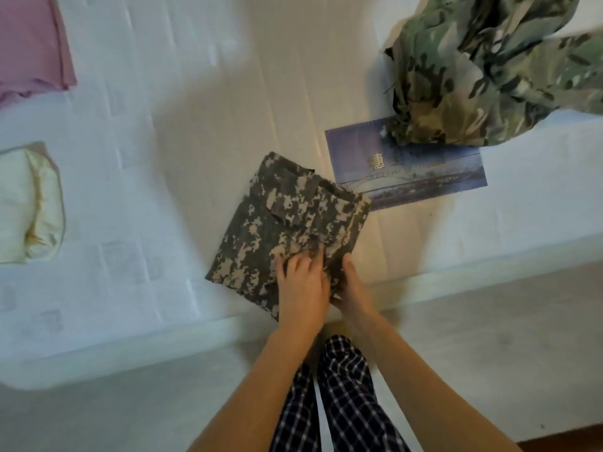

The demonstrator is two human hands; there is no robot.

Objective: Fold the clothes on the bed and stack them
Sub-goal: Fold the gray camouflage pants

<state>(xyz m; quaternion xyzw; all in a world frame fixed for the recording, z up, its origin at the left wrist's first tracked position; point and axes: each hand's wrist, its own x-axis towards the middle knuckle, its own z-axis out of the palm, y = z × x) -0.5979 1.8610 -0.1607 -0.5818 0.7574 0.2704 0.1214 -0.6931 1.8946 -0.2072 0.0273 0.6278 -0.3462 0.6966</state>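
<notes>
A folded grey digital-camouflage garment lies near the front edge of the white bed. My left hand rests on top of its near corner with fingers curled into the cloth. My right hand grips the garment's near right edge from the side, thumb up along the fold. A crumpled green-brown camouflage garment sits in a heap at the back right. A folded pink garment lies at the back left.
A blue printed card or booklet lies flat between the two camouflage garments, partly under the heap. A cream pillow or bundle sits at the left edge. The bed's front edge runs diagonally; pale floor and my checked trousers are below.
</notes>
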